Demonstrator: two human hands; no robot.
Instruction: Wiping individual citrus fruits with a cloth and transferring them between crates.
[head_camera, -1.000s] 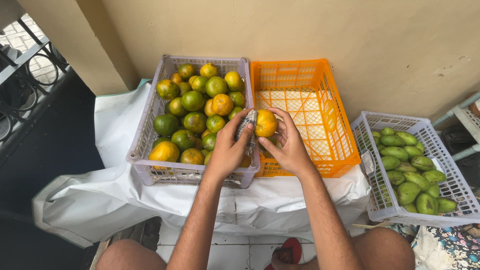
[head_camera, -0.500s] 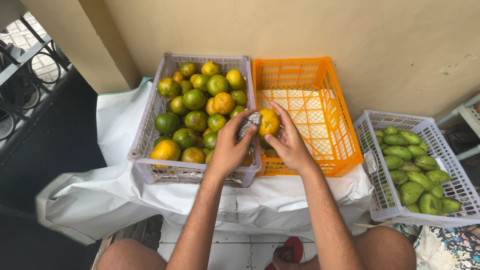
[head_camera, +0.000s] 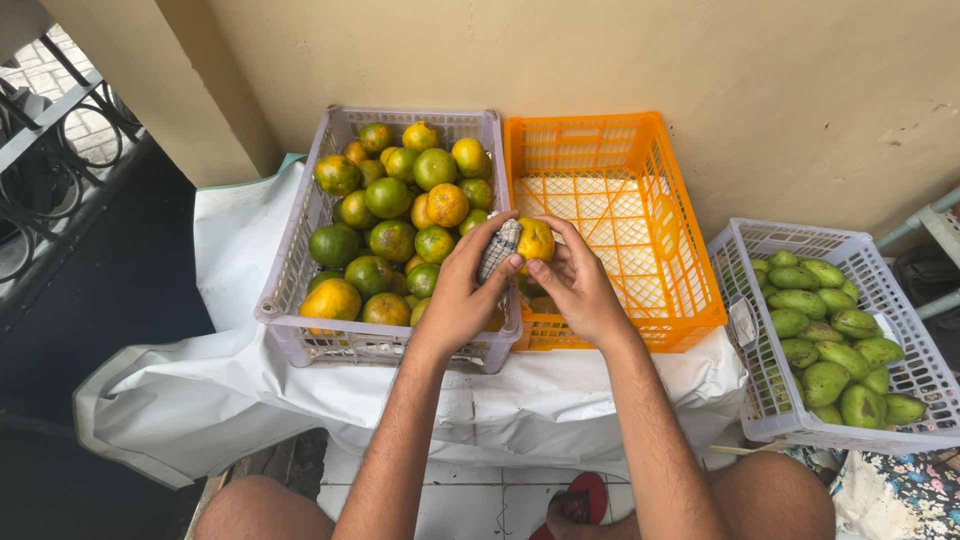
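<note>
My right hand (head_camera: 575, 285) holds a yellow-orange citrus fruit (head_camera: 537, 238) over the near left corner of the orange crate (head_camera: 690, 290). My left hand (head_camera: 458, 295) grips a small checked cloth (head_camera: 499, 248) and presses it against the fruit's left side. Both hands hover above the seam between the orange crate and the lilac crate (head_camera: 290, 270), which is full of green and yellow-orange citrus fruits (head_camera: 392, 215). The orange crate's mesh floor is mostly bare; a fruit or two show under my hands.
Both crates stand on a white sheet (head_camera: 230, 390) against a beige wall. A white basket (head_camera: 745, 390) of green mangoes (head_camera: 825, 330) sits at the right. A black railing (head_camera: 40, 130) is at far left. My knees and a red sandal (head_camera: 580, 500) are below.
The fruit has turned slightly in my right hand and my fingers have closed more over it. The cloth has shifted up across the fruit's left side.
</note>
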